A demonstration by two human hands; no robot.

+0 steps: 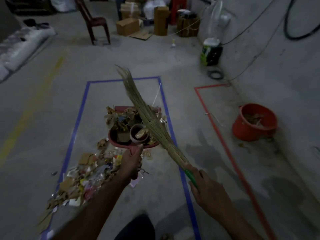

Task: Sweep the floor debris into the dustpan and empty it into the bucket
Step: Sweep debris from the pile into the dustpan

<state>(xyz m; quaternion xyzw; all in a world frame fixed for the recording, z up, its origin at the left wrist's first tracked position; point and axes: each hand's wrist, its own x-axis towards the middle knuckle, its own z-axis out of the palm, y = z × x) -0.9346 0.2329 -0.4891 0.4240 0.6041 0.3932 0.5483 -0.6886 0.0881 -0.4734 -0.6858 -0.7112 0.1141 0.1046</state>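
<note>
My left hand (130, 163) grips the handle of a pink dustpan (133, 147), held above the floor and heaped with dry leaves, paper scraps and a small cup (138, 133). My right hand (206, 186) holds the green handle of a straw broom (147, 115), whose bristles lie across the dustpan's right side and point away from me. A pile of mixed debris (83, 181) lies on the floor at lower left, inside a blue taped rectangle (76, 125). The orange bucket (242, 130) stands at right near the wall, with some litter inside.
A red taped outline (213, 122) marks the floor around the bucket. A dark red chair (94, 21) and cardboard boxes (127, 26) stand at the back. A green-and-black device (210, 52) and cables sit by the right wall. White sacks (20, 47) lie at far left.
</note>
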